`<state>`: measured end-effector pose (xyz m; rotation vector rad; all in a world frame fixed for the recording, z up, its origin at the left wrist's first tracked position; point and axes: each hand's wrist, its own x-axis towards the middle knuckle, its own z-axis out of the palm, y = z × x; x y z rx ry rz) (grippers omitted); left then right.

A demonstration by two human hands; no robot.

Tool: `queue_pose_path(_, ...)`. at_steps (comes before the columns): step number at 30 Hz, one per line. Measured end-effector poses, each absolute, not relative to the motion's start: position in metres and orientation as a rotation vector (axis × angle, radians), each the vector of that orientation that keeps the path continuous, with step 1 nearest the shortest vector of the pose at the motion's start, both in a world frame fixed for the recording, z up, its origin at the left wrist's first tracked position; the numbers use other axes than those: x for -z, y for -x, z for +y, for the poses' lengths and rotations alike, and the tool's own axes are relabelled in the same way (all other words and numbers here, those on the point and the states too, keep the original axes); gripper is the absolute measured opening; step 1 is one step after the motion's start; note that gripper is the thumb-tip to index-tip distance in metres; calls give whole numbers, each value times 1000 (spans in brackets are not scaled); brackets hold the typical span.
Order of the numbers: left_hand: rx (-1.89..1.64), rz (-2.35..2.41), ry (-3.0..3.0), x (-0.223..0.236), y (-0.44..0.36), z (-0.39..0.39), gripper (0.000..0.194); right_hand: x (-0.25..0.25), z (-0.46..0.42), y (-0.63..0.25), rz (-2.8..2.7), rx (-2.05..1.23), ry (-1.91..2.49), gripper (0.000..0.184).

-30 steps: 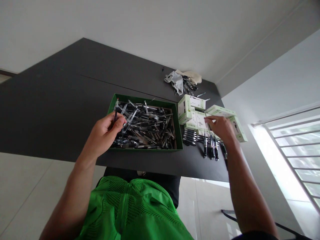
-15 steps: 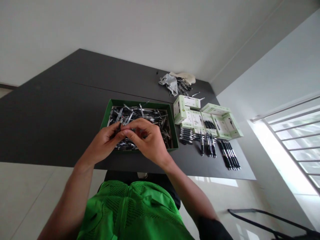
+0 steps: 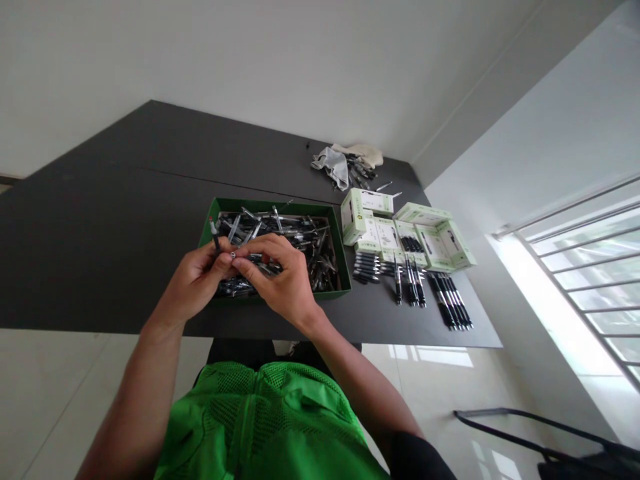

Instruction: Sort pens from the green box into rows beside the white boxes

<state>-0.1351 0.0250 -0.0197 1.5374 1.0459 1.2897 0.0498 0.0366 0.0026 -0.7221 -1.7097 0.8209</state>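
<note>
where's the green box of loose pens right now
In the head view, the green box sits on the dark table, just left of the pale cartons, partly hidden behind the left hand and right hand.

Green mesh vest, black sleeve

Left hand grips a pen (right hand alongside) over a green box.
</note>
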Motion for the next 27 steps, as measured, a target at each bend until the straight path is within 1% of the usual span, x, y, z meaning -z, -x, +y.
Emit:
queue_pose_path(6,-1353,1090,-1620,19,136,25,54,-13,36,-47,-1774,-766,772,6)
queue_pose_path(10,-1400,1046,-1578,23,137,25,52,-19,38,-48,-1810,-854,819,7)
queue_pose_path(13,-1362,1090,-1605,25,138,26,51,-20,40,-49,-1845,-959,840,7)
queue_pose_path(16,-1313,1160,-1712,23,139,26,57,-18,43,-49,-1836,-1034,838,8)
queue_pose_path(18,-1272,1176,-1779,20,138,25,59,-17,44,-50,-1793,-1055,812,11)
queue_pose_path(20,-1229,1164,-1815,19,136,24,57,-20,44,-58,-1757,-1044,797,14)
queue_pose_path(22,-1196,1162,-1832,18,135,24,52,-28,45,-80,-1757,-987,861,16)
queue_pose_path(24,-1167,1187,-1844,18,134,23,45,-39,47,-121,-1777,-867,1039,17)
queue_pose_path(26,-1143,1214,-1844,19,133,23,36,-47,56,-176,-1771,-654,1306,20)
queue_pose_path(27,-1133,1216,-1844,19,133,23,33,-48,64,-206,-1709,-488,1461,22)
